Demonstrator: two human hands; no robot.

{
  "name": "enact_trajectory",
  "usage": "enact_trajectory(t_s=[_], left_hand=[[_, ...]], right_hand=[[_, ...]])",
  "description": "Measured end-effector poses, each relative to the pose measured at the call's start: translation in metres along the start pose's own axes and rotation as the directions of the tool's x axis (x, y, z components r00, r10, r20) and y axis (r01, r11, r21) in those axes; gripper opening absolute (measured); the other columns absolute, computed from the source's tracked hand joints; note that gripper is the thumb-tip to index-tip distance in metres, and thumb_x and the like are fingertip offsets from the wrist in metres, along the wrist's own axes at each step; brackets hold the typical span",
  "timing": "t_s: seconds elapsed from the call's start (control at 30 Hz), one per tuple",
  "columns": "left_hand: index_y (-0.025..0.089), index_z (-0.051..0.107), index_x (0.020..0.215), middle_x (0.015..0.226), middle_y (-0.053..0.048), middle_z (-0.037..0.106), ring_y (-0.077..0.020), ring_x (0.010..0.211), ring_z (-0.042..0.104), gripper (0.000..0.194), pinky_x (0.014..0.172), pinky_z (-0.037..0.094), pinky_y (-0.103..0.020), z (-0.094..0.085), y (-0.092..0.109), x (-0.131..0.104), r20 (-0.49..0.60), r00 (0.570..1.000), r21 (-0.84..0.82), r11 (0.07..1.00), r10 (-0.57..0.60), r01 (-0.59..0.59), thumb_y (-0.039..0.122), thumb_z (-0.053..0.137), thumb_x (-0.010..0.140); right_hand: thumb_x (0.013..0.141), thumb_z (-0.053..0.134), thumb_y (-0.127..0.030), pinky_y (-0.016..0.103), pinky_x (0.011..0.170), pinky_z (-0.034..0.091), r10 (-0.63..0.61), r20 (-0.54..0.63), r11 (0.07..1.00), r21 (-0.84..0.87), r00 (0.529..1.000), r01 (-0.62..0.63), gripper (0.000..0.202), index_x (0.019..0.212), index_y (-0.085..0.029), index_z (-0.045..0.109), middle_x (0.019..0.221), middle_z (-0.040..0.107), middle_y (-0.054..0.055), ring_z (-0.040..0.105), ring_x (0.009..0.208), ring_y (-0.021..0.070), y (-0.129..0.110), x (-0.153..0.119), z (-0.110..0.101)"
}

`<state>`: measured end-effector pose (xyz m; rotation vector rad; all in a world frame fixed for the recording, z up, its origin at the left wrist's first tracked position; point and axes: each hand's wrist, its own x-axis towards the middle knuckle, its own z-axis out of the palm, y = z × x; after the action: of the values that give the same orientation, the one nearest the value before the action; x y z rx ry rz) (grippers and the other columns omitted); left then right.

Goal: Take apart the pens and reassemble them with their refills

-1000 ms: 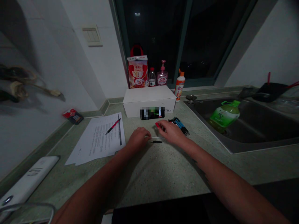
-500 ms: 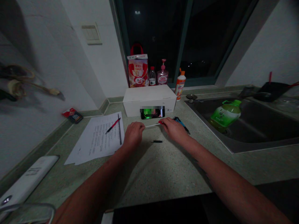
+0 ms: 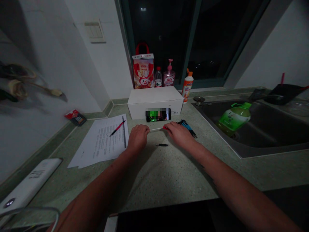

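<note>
Between my two hands runs a thin white rod like a pen refill (image 3: 156,129). My left hand (image 3: 138,138) pinches its left end. My right hand (image 3: 178,132) is closed on a small red piece like a pen barrel (image 3: 165,128), where the rod's right end meets it; most of that piece is hidden by the fingers. Below the rod, a short black pen part with a pale tip (image 3: 162,145) lies on the counter. Several dark and blue pens (image 3: 188,128) lie beyond my right hand, partly covered by it.
A phone (image 3: 158,115) leans on a white box (image 3: 154,98). Printed sheets (image 3: 101,148) with a red-black pen (image 3: 117,128) lie at left. To the right, the sink (image 3: 260,135) holds a large green bottle (image 3: 234,119). Bottles and a red bag (image 3: 144,72) stand behind the box.
The hands keep their hold, and the rod and red piece look slightly closer together. The view has shifted a little; the things on the counter stay where they were.
</note>
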<state>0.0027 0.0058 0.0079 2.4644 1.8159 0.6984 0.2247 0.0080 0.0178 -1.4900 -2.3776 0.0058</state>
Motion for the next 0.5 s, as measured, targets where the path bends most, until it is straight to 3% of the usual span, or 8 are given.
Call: enact_trajectory(t_s=[0.13,0.3,0.43,0.5], left_hand=[[0.019,0.066,0.095,0.094,-0.010,0.067,-0.0270,0.095,0.057,0.018,0.085,0.041,-0.039,0.0016,0.0000,0.0000,0.005,0.999,0.046,0.998,0.046,-0.047,0.025,0.049,0.097],[0.019,0.067,0.099,0.096,-0.009,0.069,-0.0270,0.097,0.059,0.014,0.087,0.043,-0.041,0.0059,0.0041,-0.0023,-0.029,0.990,0.015,0.990,0.139,-0.139,0.024,0.054,0.095],[0.017,0.062,0.117,0.115,-0.012,0.067,-0.0279,0.110,0.056,0.028,0.094,0.042,-0.042,0.0044,0.0067,-0.0065,-0.225,0.953,-0.016,0.977,0.205,-0.214,0.027,0.062,0.091],[0.018,0.063,0.115,0.113,-0.010,0.068,-0.0262,0.108,0.057,0.027,0.093,0.042,-0.041,0.0044,0.0075,-0.0088,-0.203,0.938,-0.041,0.955,0.280,-0.294,0.031,0.063,0.091]], right_hand=[[0.099,0.047,-0.016,0.033,0.088,0.043,-0.090,0.025,0.996,-0.012,0.996,0.090,0.031,0.124,-0.023,0.063,0.112,0.067,0.008,0.061,0.102,0.0225,-0.0005,-0.0006,0.0034],[0.096,0.049,-0.014,0.031,0.079,0.045,-0.182,0.074,0.983,0.035,0.980,0.180,0.048,0.140,-0.033,0.052,0.110,0.066,0.006,0.062,0.100,0.0220,-0.0047,-0.0057,0.0072],[0.095,0.048,-0.013,0.031,0.075,0.046,-0.124,0.031,0.992,0.032,0.992,0.123,0.046,0.138,-0.031,0.054,0.113,0.066,0.008,0.064,0.094,0.0227,-0.0028,-0.0055,0.0078],[0.097,0.044,-0.013,0.032,0.077,0.047,-0.076,-0.016,0.996,0.050,0.997,0.076,0.045,0.138,-0.027,0.053,0.117,0.066,0.009,0.064,0.096,0.0233,-0.0001,-0.0039,0.0078]])
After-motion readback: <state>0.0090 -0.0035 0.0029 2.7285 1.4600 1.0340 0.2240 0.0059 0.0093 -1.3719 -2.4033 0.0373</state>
